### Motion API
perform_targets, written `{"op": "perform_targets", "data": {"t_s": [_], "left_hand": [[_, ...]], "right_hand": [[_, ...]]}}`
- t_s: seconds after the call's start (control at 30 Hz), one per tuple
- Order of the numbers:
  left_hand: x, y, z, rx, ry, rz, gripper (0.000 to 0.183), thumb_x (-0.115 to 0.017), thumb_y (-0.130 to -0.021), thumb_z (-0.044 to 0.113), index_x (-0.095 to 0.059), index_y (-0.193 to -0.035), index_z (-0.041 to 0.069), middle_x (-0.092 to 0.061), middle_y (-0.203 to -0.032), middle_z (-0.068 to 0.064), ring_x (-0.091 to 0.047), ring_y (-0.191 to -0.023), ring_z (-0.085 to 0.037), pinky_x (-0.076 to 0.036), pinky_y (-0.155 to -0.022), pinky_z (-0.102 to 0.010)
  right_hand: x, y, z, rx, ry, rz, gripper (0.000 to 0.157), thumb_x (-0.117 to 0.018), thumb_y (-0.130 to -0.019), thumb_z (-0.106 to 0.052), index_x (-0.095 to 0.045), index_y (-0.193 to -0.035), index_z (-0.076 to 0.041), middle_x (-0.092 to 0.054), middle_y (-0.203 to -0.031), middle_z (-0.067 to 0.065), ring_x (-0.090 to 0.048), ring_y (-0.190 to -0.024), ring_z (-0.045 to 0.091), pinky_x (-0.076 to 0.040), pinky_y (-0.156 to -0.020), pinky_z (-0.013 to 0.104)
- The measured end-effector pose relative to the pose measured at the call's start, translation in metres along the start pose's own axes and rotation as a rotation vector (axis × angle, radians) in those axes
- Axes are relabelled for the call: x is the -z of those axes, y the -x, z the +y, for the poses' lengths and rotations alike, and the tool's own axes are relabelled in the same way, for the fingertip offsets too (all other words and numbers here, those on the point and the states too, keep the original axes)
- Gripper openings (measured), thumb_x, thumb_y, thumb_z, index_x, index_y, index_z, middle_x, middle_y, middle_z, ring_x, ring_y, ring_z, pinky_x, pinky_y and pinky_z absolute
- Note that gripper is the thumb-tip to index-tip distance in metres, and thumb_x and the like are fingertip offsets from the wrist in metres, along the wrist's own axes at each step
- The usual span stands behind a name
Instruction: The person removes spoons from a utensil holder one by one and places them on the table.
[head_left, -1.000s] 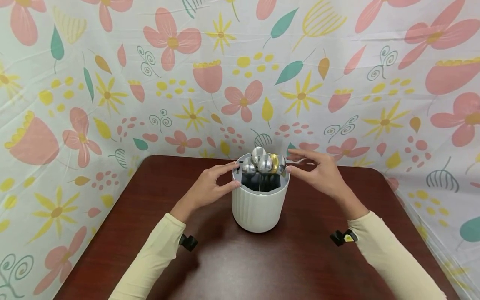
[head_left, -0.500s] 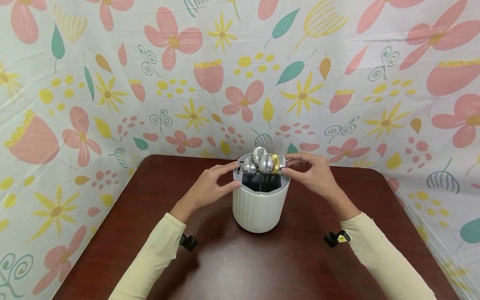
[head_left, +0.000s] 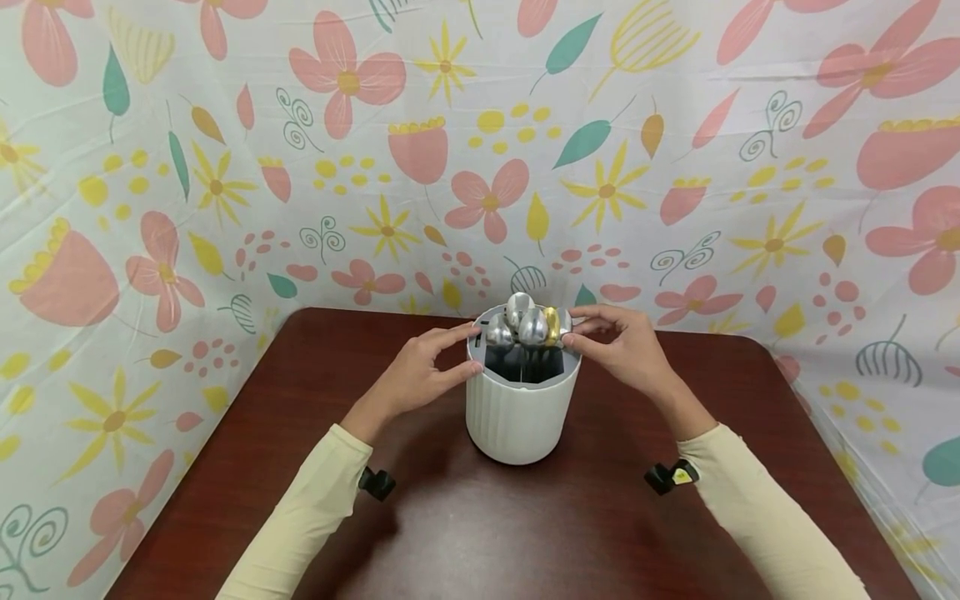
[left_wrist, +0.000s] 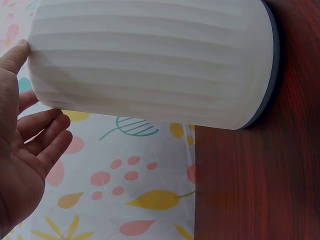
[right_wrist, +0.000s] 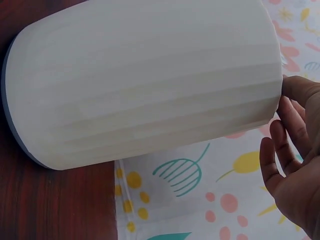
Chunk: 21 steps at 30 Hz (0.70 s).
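Note:
A white ribbed cutlery holder [head_left: 517, 425] stands upright on the table, its grey top insert open at the front over a dark hollow. Several silver spoons [head_left: 533, 326] stand in it with their bowls up, a gold one [head_left: 552, 325] among them at the right. My left hand [head_left: 420, 371] holds the holder's rim on the left, thumb at the front and fingers farther back. At the right rim, my right hand [head_left: 626, 346] has thumb and fingers about the rightmost silver spoon [head_left: 565, 322], pinching its edge. The wrist views hide the spoons behind the holder's wall.
The dark red-brown wooden table [head_left: 480, 533] carries the holder near its back edge. A floral cloth [head_left: 262, 125] hangs behind the table and along both sides. Black wrist cameras [head_left: 377, 483] sit below each forearm.
My right hand has moved left, from just beside the holder to the rightmost spoon, and its fingers have drawn closer together. The left hand keeps its place on the rim.

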<state>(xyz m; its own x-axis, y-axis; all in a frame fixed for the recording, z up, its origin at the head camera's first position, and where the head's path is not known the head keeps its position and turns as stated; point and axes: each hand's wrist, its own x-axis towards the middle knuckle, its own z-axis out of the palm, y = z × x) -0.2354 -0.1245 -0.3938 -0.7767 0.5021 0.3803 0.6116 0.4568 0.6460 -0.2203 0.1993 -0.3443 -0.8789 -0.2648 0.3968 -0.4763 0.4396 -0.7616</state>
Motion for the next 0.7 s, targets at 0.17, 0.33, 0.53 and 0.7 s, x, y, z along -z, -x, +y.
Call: {"op": "perform_targets", "data": {"t_s": [0.17, 0.33, 0.53, 0.7], "left_hand": [[0.0, 0.0, 0.0, 0.002, 0.001, 0.0, 0.055, -0.073, -0.096, 0.036, -0.058, -0.147, 0.021, -0.056, -0.148, 0.0, -0.054, -0.133, -0.02, -0.047, -0.108, -0.049], [0.0, 0.0, 0.001, 0.004, 0.0, -0.003, 0.055, -0.073, -0.096, 0.035, -0.058, -0.147, 0.02, -0.056, -0.148, 0.0, -0.054, -0.133, -0.02, -0.047, -0.108, -0.049], [0.0, 0.0, 0.001, 0.002, -0.005, -0.002, 0.056, -0.073, -0.096, 0.036, -0.057, -0.148, 0.021, -0.055, -0.149, 0.001, -0.054, -0.133, -0.019, -0.047, -0.108, -0.048], [0.0, 0.0, 0.0, -0.001, -0.008, 0.001, 0.057, -0.073, -0.096, 0.036, -0.057, -0.148, 0.021, -0.055, -0.15, 0.002, -0.054, -0.133, -0.019, -0.047, -0.108, -0.047]], "right_hand": [[-0.001, -0.001, 0.004, 0.015, -0.004, -0.005, 0.033, -0.076, -0.091, -0.002, -0.069, -0.122, 0.006, -0.075, -0.092, 0.02, -0.065, -0.078, 0.005, -0.051, -0.063, 0.021], [-0.004, -0.005, 0.029, 0.014, -0.036, 0.002, 0.034, -0.076, -0.091, -0.001, -0.07, -0.124, 0.002, -0.076, -0.091, 0.013, -0.065, -0.078, 0.006, -0.051, -0.063, 0.021], [-0.005, -0.008, 0.044, 0.01, -0.124, 0.019, 0.033, -0.076, -0.092, -0.004, -0.07, -0.125, 0.001, -0.076, -0.088, -0.006, -0.068, -0.079, 0.008, -0.053, -0.067, 0.021], [-0.004, -0.01, 0.044, 0.021, -0.159, 0.017, 0.032, -0.075, -0.093, -0.007, -0.07, -0.124, 0.001, -0.075, -0.088, -0.009, -0.069, -0.08, 0.01, -0.055, -0.069, 0.021]]}}
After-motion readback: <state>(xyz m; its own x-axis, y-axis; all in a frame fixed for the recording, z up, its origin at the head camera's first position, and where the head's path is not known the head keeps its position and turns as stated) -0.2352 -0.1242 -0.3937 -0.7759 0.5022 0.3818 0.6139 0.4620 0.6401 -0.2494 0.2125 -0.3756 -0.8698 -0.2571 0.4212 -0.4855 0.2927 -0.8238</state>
